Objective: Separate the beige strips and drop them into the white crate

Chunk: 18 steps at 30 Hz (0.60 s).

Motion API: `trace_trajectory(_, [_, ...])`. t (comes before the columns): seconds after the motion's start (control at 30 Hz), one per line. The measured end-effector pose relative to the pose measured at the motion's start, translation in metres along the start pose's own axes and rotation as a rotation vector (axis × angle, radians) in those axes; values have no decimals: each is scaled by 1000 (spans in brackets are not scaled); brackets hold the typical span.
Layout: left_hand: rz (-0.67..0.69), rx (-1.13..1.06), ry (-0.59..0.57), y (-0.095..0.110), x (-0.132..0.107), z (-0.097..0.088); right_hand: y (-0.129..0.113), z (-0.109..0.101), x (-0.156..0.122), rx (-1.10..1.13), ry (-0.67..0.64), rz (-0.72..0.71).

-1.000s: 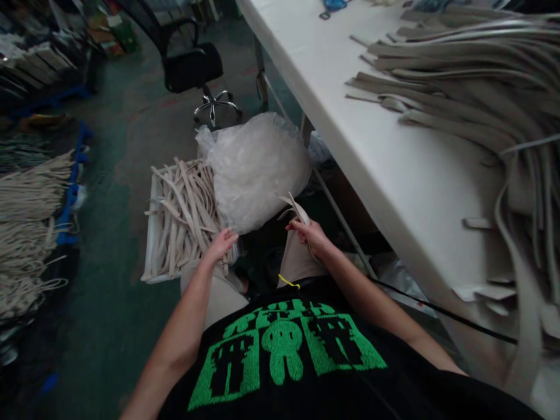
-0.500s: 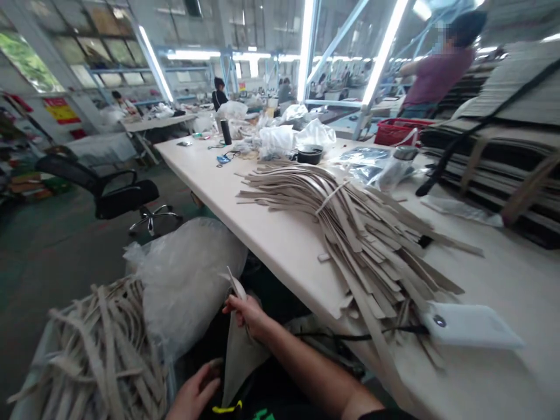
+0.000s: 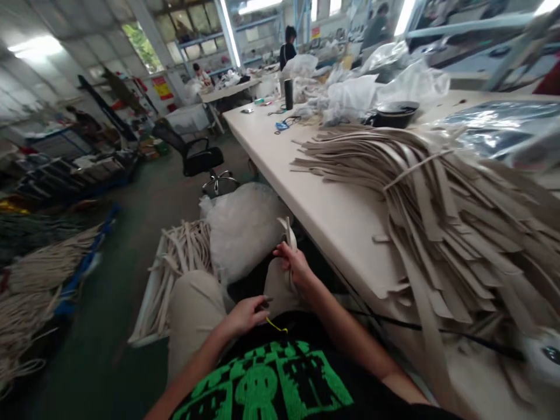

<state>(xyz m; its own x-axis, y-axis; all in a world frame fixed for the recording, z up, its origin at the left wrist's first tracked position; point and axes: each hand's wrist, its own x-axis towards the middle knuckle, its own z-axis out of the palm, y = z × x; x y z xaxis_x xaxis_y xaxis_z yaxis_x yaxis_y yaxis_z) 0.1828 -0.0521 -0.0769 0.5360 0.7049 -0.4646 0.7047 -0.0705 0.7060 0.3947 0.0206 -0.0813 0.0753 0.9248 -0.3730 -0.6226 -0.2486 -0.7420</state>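
My right hand (image 3: 294,261) is closed around a bundle of narrow beige strips (image 3: 287,228) above my right knee, with the ends sticking up past the fingers. Lower and to the left, my left hand (image 3: 248,315) has its fingers curled in over my lap; what lies between them is too small to make out. A thin yellow line (image 3: 276,326) shows just below those fingertips against my black shirt. On the table, right of my hands, lies a large tied bundle of flat beige strips (image 3: 420,192).
The pale table (image 3: 332,233) runs along my right. A crate (image 3: 144,315) of beige strips stands beyond my left knee, next to a filled clear plastic bag (image 3: 245,224). Farther off are a black office chair (image 3: 203,160) and a blue pallet (image 3: 83,280). A black cup (image 3: 395,114) sits on the table.
My view has turned left and lower, bringing my knees and shirt into sight. My right hand still holds the strips upright. The left hand's fingers look more curled than before.
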Motion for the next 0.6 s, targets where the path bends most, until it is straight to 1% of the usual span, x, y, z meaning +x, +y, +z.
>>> trace_trajectory(0.1, [-19,5,1,-3,-1,4,6,3,1,-24,-24,5])
trace_trajectory(0.2, [-4,-16,17,-8,-2,6,18,11,0,-73,-40,25])
trace_trajectory(0.33, [-11,-88,25,-23,2,9,38,20,-1,-115,-49,84])
trace_trajectory(0.4, [-16,-147,65,-35,6,5,50,21,0,-149,-59,117])
trace_trajectory(0.43, [-23,-186,114,-41,8,1,55,21,0,-170,-61,130])
trace_trajectory(0.5, [-58,-271,271,-59,13,-12,67,20,2,-213,-51,145])
trace_trajectory(0.6, [-214,-427,560,-96,19,-37,84,14,8,-277,0,147])
